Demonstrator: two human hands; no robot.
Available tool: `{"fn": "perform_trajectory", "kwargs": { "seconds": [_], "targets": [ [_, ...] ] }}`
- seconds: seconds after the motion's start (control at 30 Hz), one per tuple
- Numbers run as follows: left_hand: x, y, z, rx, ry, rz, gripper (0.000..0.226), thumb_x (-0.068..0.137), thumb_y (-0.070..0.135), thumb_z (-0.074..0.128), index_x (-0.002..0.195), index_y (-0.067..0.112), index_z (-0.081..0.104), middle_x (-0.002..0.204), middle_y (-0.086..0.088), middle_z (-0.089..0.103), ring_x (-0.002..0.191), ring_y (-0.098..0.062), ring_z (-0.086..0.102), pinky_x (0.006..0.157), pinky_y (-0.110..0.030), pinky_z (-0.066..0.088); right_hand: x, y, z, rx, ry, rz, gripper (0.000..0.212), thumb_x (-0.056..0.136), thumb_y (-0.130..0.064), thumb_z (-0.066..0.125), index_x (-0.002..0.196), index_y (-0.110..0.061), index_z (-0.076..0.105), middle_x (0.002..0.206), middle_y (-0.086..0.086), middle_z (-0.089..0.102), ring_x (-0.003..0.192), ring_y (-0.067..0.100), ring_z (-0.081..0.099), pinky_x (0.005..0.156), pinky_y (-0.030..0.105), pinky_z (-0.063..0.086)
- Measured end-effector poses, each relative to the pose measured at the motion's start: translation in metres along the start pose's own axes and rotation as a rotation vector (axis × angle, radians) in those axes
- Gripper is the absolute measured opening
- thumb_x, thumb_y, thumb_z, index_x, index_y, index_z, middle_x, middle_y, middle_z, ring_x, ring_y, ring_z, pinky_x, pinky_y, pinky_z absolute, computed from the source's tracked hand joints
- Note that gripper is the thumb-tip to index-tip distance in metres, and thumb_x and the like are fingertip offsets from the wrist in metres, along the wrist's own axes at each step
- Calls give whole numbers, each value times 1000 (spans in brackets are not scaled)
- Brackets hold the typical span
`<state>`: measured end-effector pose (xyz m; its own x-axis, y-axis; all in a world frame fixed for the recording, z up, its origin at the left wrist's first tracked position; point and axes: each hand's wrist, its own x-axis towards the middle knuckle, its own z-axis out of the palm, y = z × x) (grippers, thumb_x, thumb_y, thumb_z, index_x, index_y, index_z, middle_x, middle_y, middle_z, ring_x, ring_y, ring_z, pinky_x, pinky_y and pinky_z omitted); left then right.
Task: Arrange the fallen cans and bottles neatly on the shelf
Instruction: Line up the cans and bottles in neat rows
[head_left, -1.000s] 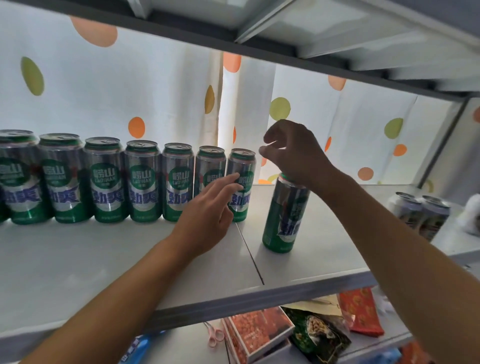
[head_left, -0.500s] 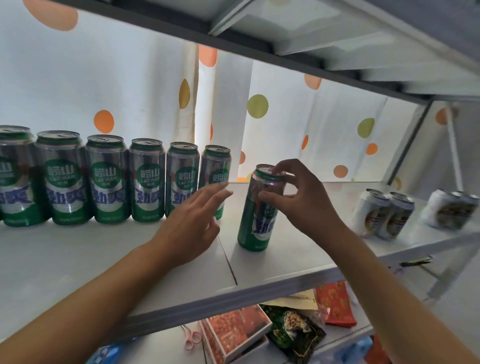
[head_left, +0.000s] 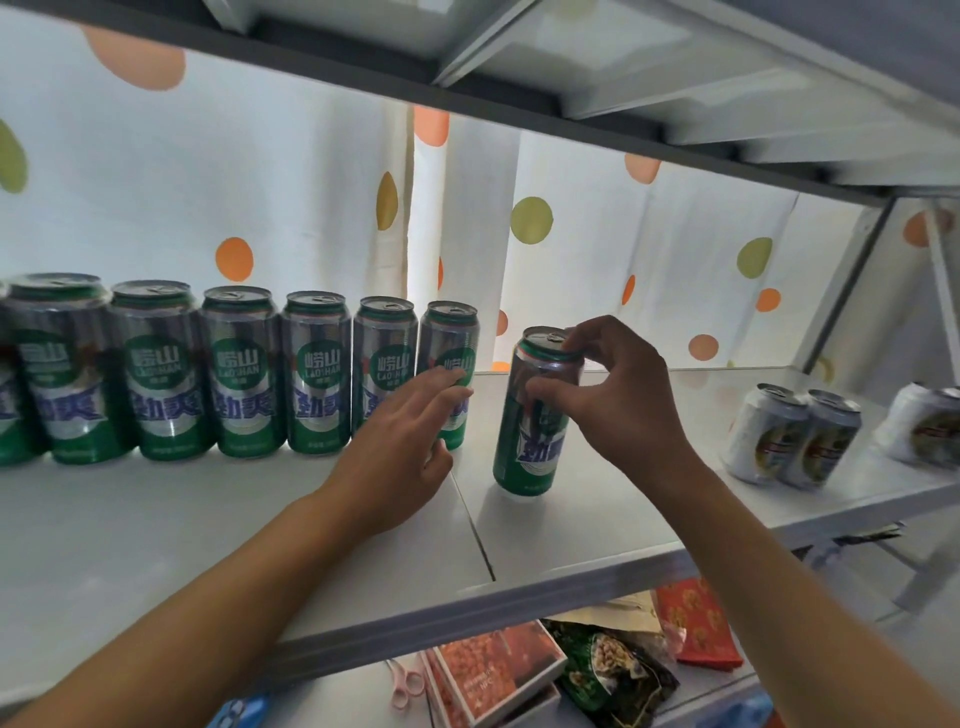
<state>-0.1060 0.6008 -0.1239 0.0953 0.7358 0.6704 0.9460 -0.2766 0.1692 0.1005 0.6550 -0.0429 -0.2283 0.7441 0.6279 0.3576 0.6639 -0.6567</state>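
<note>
- Pinching the rim of the loose green can (head_left: 535, 415) with right hand (head_left: 618, 400) fingers (head_left: 582, 338), thumb on the side, probably to steer it without tipping.
- Resting straight left hand (head_left: 400, 447) fingers (head_left: 441, 376) against the end can (head_left: 451, 364), holding nothing, likely bracing the row of green cans (head_left: 234, 371).
- Standing upright on the shelf (head_left: 597, 535), just beside the row, gap not closed yet.
- Sitting well off right: white cans (head_left: 795, 436).

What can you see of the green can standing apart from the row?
The green can is tall and slim, metal-looking, green at rim and base, silvery in the middle with blue characters low on its side. Its pull-tab top looks unopened. It stands upright on the white shelf, clear of the row's end can. The right hand pinches its upper part, fingertips on the rim.
</note>
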Motion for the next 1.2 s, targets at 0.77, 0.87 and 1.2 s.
{"fn": "perform_trajectory", "kwargs": {
  "seconds": [0.77, 0.87, 1.2],
  "targets": [
    [11, -18, 8, 588, 68, 90, 70, 71, 17, 67, 139, 11, 50, 151, -20, 35, 140, -39, 31, 109, -64, 25, 66, 26, 60, 13, 11, -59, 38, 77, -11, 81, 101, -17, 53, 108, -5, 64, 99, 13, 61, 75, 7, 43],
    [12, -18, 12, 606, 52, 74, 72, 73, 19, 68, 141, 10, 47, 153, -19, 31, 142, -38, 27, 111, -64, 22, 70, 34, 61, -25, -48, -59, 37, 77, -13, 80, 101, -18, 53, 105, -4, 65, 99, 14, 62, 73, 4, 40],
    [14, -15, 17, 626, 39, 43, 72, 76, 20, 67, 143, 9, 44, 155, -19, 26, 144, -36, 24, 111, -64, 20, 41, 62, 90, 89, 114, -104, 44, 87, -26, 72, 124, -29, 49, 118, -16, 65, 105, 6, 64, 91, 42, 56]
  ]
}}
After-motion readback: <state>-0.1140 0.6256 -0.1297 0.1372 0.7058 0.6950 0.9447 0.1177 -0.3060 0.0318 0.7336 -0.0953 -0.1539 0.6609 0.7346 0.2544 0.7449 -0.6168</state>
